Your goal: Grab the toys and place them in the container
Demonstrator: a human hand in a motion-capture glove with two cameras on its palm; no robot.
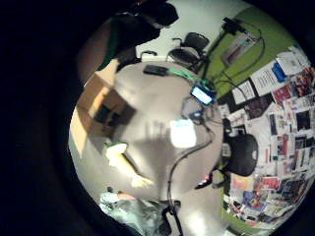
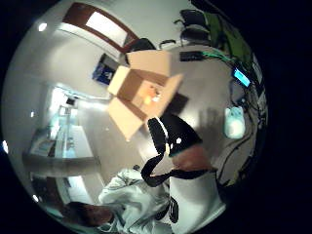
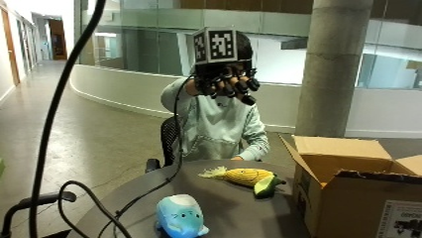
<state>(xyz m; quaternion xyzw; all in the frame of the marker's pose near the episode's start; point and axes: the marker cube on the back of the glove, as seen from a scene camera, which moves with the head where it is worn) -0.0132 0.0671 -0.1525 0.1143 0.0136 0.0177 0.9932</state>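
gloved hand (image 3: 227,84) raised, corn toy (image 3: 245,176) on table (image 3: 244,213)

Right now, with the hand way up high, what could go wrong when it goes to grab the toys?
1. The gloved right hand is raised far above the table, so a quick reach down might miss.
2. The blue plush toy sits near the table's edge and could get knocked off.
3. The corn toy lies close to the cardboard box; a raised flap might catch it on the way in.
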